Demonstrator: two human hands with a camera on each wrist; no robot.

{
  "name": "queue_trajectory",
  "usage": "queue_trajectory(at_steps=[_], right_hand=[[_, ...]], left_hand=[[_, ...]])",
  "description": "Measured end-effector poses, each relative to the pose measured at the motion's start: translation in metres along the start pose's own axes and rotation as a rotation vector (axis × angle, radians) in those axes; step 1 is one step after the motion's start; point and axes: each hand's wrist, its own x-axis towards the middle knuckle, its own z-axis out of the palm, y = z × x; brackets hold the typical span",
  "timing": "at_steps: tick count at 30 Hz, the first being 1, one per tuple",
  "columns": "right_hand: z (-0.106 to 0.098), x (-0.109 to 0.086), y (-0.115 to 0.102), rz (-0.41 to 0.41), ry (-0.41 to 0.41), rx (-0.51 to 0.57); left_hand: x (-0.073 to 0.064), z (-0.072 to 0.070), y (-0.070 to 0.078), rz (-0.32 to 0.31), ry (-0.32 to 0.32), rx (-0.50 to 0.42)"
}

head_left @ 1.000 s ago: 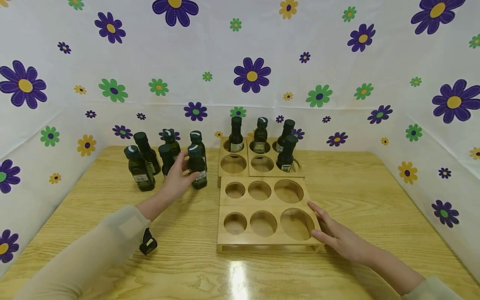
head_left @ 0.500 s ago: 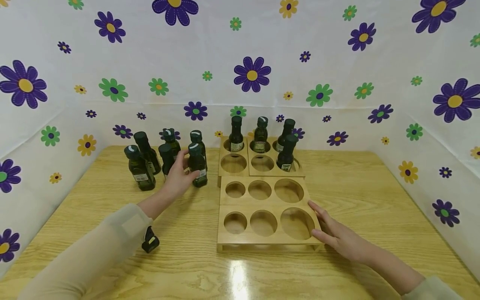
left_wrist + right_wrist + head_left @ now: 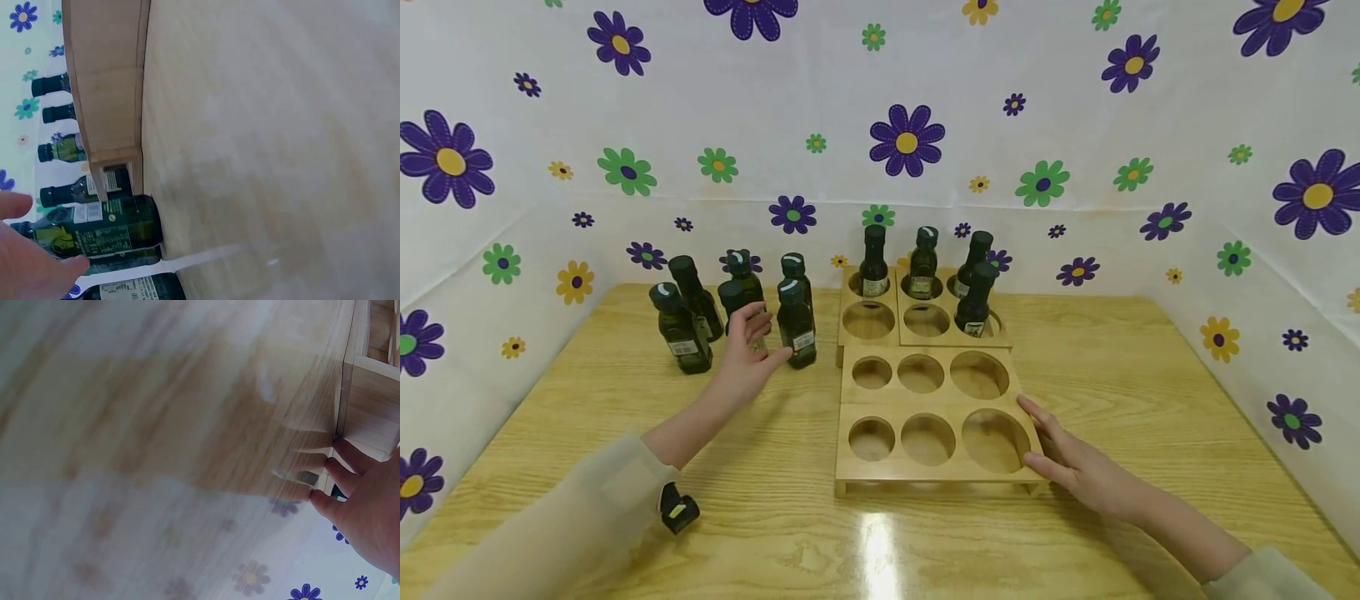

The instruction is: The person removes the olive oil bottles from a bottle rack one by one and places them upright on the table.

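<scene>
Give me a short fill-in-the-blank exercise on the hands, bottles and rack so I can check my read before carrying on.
1. The left hand is near loose bottles that stand to the ____ of the wooden rack.
2. The right hand touches the rack on its ____ side.
3. The number of racked bottles is ____.
4. Each row in the rack has ____ holes.

Missing words: left; right; four; three.

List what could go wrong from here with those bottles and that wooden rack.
The left hand might knock the front bottle into the bottle close behind it.
The right hand, against the wooden rack, could shift it, jostling its bottles.
The nearest racked bottle, with a gap beside it in its hole, may wobble.
</scene>
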Motion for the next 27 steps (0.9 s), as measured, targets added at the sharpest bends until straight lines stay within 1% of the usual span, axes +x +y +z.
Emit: queue_trajectory(at_steps=[4, 6, 9, 12, 15, 18, 23, 27], right_hand=[[0.0, 0.001, 0.0, -0.002, -0.001, -0.002], [0.0, 0.001, 0.0, -0.003, -0.001, -0.003], [0.0, 0.001, 0.0, -0.005, -0.001, -0.007], [0.0, 0.0, 0.0, -0.009, 0.0, -0.008], [0.0, 0.001, 0.0, -0.011, 0.005, -0.014], [0.0, 0.001, 0.0, -0.009, 0.003, -0.016], [0.0, 0.0, 0.001, -0.001, 0.001, -0.01], [0.0, -0.001, 0.001, 0.006, -0.001, 0.003]], left_hand=[[-0.016, -0.001, 0.004, 0.041, 0.047, -0.035], [-0.022, 0.0, 0.007, 0.066, 0.055, -0.046], [-0.026, 0.004, 0.012, 0.098, 0.036, -0.062], [-0.023, 0.012, 0.018, 0.122, 0.003, -0.072], [-0.015, 0.022, 0.025, 0.134, -0.048, -0.074], [-0.003, 0.036, 0.031, 0.155, -0.119, -0.084], [0.025, 0.062, 0.039, 0.194, -0.268, -0.071], [0.046, 0.082, 0.043, 0.222, -0.368, -0.05]])
